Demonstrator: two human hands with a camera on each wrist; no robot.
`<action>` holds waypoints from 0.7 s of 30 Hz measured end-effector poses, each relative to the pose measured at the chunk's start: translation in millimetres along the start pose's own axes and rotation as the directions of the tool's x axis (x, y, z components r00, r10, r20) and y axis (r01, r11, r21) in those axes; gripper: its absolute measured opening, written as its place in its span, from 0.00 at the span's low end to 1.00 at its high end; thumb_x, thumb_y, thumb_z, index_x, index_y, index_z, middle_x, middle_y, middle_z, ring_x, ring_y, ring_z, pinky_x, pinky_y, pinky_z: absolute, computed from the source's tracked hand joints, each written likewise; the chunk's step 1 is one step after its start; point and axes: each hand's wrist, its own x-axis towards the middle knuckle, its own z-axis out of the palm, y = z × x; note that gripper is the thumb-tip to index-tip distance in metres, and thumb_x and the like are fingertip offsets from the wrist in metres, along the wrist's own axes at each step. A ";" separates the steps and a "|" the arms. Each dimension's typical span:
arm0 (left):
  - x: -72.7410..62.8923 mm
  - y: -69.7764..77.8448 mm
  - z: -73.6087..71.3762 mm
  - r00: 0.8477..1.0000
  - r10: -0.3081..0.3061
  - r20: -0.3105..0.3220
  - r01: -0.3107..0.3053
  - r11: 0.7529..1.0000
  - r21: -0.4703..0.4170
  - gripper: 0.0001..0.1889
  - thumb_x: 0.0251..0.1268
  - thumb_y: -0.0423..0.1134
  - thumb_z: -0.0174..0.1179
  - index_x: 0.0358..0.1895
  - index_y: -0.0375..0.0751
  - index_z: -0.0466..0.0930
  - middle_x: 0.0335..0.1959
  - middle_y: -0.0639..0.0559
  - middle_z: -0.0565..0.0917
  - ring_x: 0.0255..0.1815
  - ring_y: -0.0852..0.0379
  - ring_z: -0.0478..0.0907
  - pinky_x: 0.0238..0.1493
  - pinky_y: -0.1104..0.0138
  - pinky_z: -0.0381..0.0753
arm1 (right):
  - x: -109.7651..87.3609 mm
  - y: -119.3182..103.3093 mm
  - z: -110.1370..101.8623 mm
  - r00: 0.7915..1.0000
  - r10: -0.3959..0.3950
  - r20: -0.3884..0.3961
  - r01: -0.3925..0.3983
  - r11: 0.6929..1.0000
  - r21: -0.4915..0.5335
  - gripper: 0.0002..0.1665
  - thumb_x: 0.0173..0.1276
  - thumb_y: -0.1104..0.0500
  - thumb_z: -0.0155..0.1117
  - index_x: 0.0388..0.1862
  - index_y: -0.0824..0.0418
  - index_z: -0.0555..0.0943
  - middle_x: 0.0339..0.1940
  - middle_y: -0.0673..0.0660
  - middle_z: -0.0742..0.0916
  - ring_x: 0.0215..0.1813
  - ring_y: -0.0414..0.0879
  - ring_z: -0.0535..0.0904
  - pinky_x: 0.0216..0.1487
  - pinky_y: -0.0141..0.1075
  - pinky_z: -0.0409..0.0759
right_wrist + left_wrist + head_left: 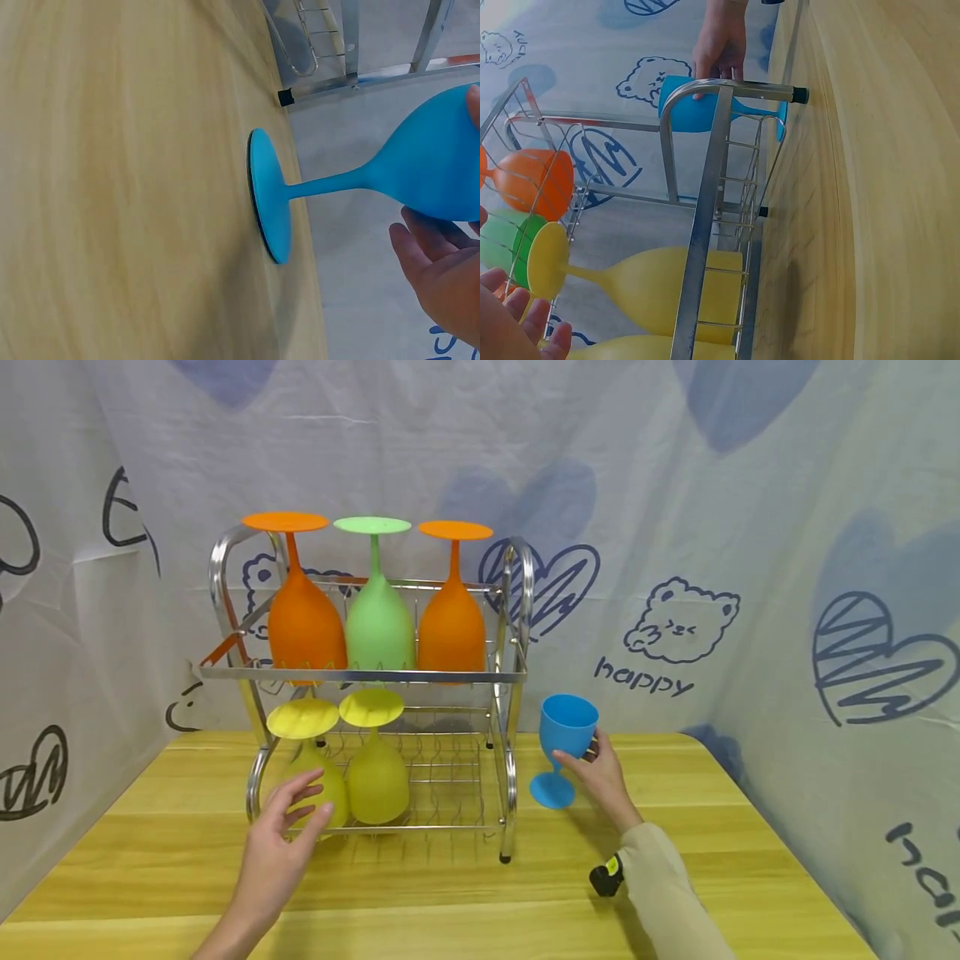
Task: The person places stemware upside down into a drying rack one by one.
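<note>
My right hand holds the blue wine goblet by its bowl, thumb on the near side and fingers behind. The goblet stands mouth up, right of the metal rack; in the right wrist view its round foot is at the tabletop, and I cannot tell if it touches. My left hand is in front of the rack's lower left, fingers spread and holding nothing. Nearest it is a yellow goblet, upside down on the lower shelf. A second yellow goblet stands inverted beside it.
On the upper shelf stand an orange goblet, a green goblet and another orange goblet, all upside down. The wooden table runs back to a printed cloth.
</note>
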 end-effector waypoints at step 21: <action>3.6 0.8 11.1 0.984 -0.054 0.172 0.049 0.998 0.034 0.28 0.66 0.36 0.61 0.67 0.32 0.65 0.64 0.38 0.71 0.61 0.43 0.69 0.59 0.67 0.71 | -35.8 -15.6 -18.2 0.991 -0.127 0.048 0.129 0.991 -0.041 0.50 0.60 0.54 0.73 0.73 0.66 0.55 0.69 0.69 0.68 0.66 0.64 0.68 0.65 0.54 0.69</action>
